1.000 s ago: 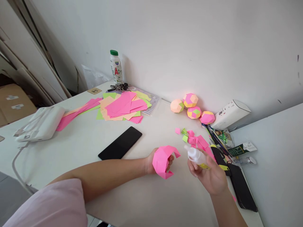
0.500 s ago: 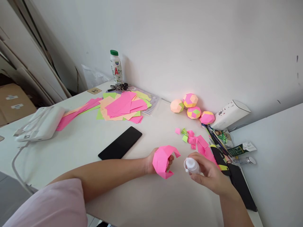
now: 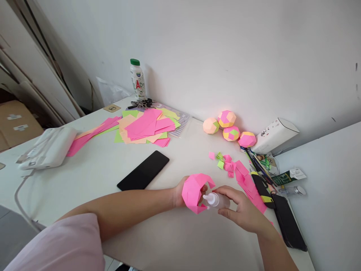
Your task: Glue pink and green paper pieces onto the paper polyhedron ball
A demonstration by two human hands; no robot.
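My left hand (image 3: pixel 180 192) is closed on a partly built pink paper ball (image 3: pixel 193 191), faceted and with a gap on its right side; most of the fingers are hidden behind the paper. In my right hand (image 3: pixel 243 210) is a small white glue bottle (image 3: pixel 221 201), gripped between thumb and fingers and lying sideways. Its nozzle points left, into the gap of the paper ball; whether the tip touches paper I cannot tell. Just beyond my right hand lie small folded pink pieces (image 3: pixel 229 166) and pink paper strips (image 3: pixel 249 186).
Behind stand several finished paper balls (image 3: pixel 231 133). A black phone (image 3: pixel 143 171) lies left of the ball. Coloured paper sheets (image 3: pixel 146 126), keys (image 3: pixel 142 103) and a green-capped bottle (image 3: pixel 138 79) are at the back; a white charger (image 3: pixel 49 148) sits left. Cutter (image 3: pixel 262 189) and black case (image 3: pixel 290 224) line the right.
My right hand has moved left, bringing the glue bottle up to the paper ball and tipping its nozzle leftward. The nozzle now shows uncapped. My left hand has stayed in place.
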